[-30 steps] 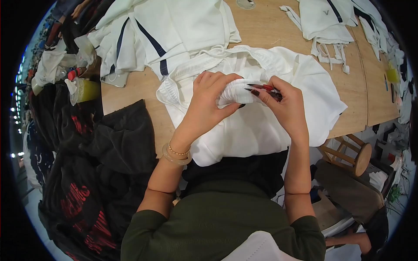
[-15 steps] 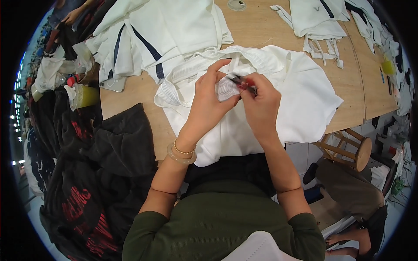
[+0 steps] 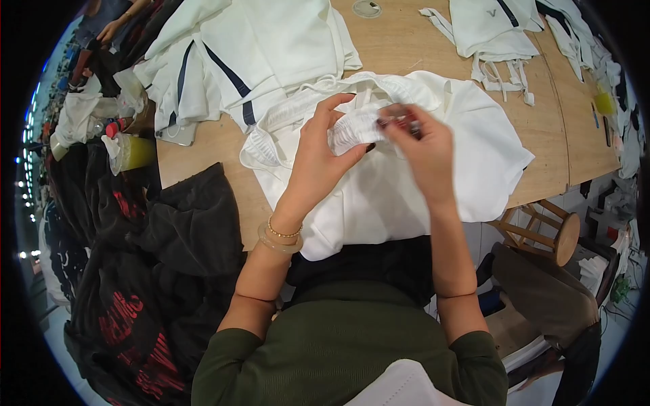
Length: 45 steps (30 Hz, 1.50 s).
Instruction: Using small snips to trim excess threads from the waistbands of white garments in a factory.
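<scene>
Blurred right hand (image 3: 428,150), indistinct tool (image 3: 411,124), cropped striped garment (image 3: 281,40)

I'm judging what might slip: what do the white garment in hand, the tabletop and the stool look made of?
White garment: matte, soft-looking fabric, from its loose folds and gathered band; fibre unclear.
Tabletop: wood or wood-look laminate, low sheen, from its tan colour and faint grain.
Stool: probably smooth wood, from its brown round seat and plain rails.
</scene>
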Available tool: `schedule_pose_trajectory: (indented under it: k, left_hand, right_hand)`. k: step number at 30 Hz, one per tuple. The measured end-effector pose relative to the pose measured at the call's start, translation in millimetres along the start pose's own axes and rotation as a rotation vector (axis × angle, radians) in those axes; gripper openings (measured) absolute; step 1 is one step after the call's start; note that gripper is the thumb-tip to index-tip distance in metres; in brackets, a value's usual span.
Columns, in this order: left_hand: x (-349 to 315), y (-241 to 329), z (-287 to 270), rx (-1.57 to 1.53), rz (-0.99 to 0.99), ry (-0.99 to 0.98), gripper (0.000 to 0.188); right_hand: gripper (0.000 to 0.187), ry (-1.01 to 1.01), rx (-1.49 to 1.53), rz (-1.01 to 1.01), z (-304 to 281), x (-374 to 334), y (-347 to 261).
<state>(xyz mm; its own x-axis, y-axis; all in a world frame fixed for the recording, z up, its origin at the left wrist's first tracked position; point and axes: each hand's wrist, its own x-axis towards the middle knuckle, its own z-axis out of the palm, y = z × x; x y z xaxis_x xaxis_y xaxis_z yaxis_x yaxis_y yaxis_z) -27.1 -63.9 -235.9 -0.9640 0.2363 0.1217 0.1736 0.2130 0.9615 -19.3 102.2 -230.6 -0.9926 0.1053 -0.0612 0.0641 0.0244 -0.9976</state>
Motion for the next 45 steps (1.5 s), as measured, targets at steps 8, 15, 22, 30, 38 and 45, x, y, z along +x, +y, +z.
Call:
schedule_pose_trajectory:
  k: [8,15,22,30,38,45]
  left_hand:
    - [-4,-12,3,0.120,-0.036,0.050,0.062]
    - [0,-15,2,0.099,0.006,0.013,0.059]
    - [7,-3,7,0.365,0.244,0.170,0.031]
    - [14,-14,12,0.278,0.225,0.239,0.010]
    - [20,-17,11,0.347,0.272,0.279,0.006]
    - [23,-18,12,0.370,0.281,0.287,0.005]
  right_hand:
    - [0.010,0.094,0.033,0.021,16,-2,15]
    - [0.016,-0.124,0.417,0.311,-8,4,7]
    - [0.015,-0.076,0.341,0.170,6,7,-11]
    - [0.016,-0.016,0.126,-0.072,-7,17,-8]
    - [0.020,0.002,-0.528,-0.334,-27,13,0]
    - [0.018,0.026,-0.645,-0.433,-21,16,6]
